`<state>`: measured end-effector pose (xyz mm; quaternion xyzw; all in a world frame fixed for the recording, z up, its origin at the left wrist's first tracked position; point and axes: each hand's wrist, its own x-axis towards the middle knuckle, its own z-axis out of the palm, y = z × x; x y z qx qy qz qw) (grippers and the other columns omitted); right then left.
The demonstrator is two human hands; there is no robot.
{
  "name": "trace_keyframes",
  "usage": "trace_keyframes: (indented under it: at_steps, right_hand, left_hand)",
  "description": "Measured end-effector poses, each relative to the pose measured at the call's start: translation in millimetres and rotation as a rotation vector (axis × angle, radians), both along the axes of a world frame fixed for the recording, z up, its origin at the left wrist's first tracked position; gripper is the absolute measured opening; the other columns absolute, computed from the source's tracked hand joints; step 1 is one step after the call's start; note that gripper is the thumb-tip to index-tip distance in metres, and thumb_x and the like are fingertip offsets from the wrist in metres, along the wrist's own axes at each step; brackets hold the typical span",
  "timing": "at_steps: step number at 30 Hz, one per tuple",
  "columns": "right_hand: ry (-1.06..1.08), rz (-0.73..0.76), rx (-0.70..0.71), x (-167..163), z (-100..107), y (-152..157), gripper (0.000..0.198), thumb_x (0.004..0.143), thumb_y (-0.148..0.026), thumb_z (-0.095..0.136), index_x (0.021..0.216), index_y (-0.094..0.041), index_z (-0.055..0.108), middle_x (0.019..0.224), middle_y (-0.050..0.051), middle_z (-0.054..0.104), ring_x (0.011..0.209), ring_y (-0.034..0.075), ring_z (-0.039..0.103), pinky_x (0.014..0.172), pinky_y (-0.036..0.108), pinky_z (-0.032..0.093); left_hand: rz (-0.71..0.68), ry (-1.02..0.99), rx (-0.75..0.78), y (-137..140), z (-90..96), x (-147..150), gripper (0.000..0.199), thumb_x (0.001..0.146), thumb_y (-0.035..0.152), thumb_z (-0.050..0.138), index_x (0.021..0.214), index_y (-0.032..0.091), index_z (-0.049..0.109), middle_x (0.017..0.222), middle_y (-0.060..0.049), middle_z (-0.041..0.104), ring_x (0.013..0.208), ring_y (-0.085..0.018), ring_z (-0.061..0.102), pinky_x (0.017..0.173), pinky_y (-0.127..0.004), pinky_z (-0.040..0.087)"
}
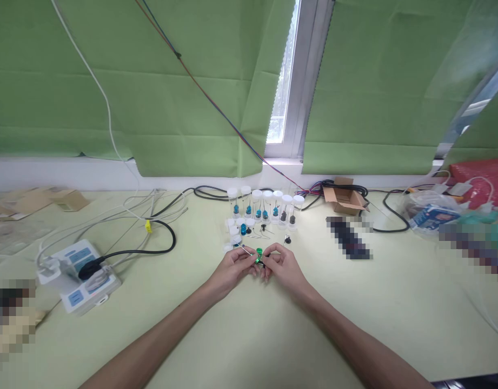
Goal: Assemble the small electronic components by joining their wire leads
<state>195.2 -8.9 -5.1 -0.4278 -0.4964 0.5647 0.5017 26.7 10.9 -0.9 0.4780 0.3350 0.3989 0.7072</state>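
Observation:
My left hand (pixel 236 266) and my right hand (pixel 284 266) meet over the table, fingertips pinched together around a small bright green part (pixel 259 252). A thin metal rod (pixel 245 250) slants up and left from the left fingers. Something small and black (pixel 262 264) shows at the right fingertips; its kind is too small to tell. Just beyond the hands lie a blue piece (pixel 243 229), a black piece (pixel 249 230) and bent wires (pixel 265 233). Another black piece (pixel 288 239) rests beyond my right hand. Clear white-capped tubes (pixel 257 202) stand in a row behind, holding blue or dark pieces on thin rods.
To the left sits a white power strip (pixel 76 275) with plugs and a black cable (pixel 151 251). An open cardboard box (pixel 344 199) is at the back right, near a plastic tub (pixel 425 210) and red bag (pixel 482 181). Green blinds (pixel 192 108) hang behind the table.

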Motion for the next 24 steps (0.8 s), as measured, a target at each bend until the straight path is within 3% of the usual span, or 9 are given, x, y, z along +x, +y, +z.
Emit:
trace_keyframes:
  at_steps: [24]
  right_hand:
    - [0.009,-0.03,-0.001,-0.1,-1.0,0.8,0.024,0.074,-0.037,0.068,0.079,-0.021,0.051,0.046,-0.005,0.059,0.043,0.015,0.058,0.047,0.025,0.046]
  left_hand:
    - [0.047,0.002,-0.018,-0.7,-0.6,0.1,0.022,0.077,0.03,0.077,0.087,0.014,0.066,0.071,-0.003,0.065,0.067,-0.014,0.063,0.065,-0.027,0.049]
